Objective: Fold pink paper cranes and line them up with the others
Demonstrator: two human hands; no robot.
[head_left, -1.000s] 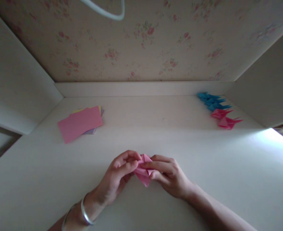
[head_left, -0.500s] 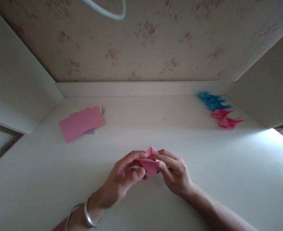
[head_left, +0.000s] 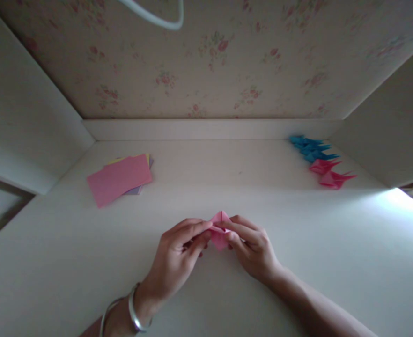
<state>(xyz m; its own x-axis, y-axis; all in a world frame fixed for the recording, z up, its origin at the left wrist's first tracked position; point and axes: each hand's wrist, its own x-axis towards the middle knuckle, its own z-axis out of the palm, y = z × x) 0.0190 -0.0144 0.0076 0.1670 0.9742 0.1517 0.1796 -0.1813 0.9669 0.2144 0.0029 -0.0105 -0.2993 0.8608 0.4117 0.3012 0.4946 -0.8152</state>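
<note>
Folded pink paper (head_left: 219, 240) pinched by the left hand (head_left: 174, 256) and the right hand (head_left: 256, 252), one on each side, near the middle of the white table (head_left: 213, 299), flat sheets (head_left: 120, 180) piled far left, blue and pink paper shapes (head_left: 331, 179) lined up far right

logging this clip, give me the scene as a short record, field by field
left hand: pinching the left side of a folded pink paper
right hand: gripping the paper's right side
back left: paper stack, pink on top
back right: blue paper figures, pink paper figures
surface: white table
behind: flowered wall
</note>
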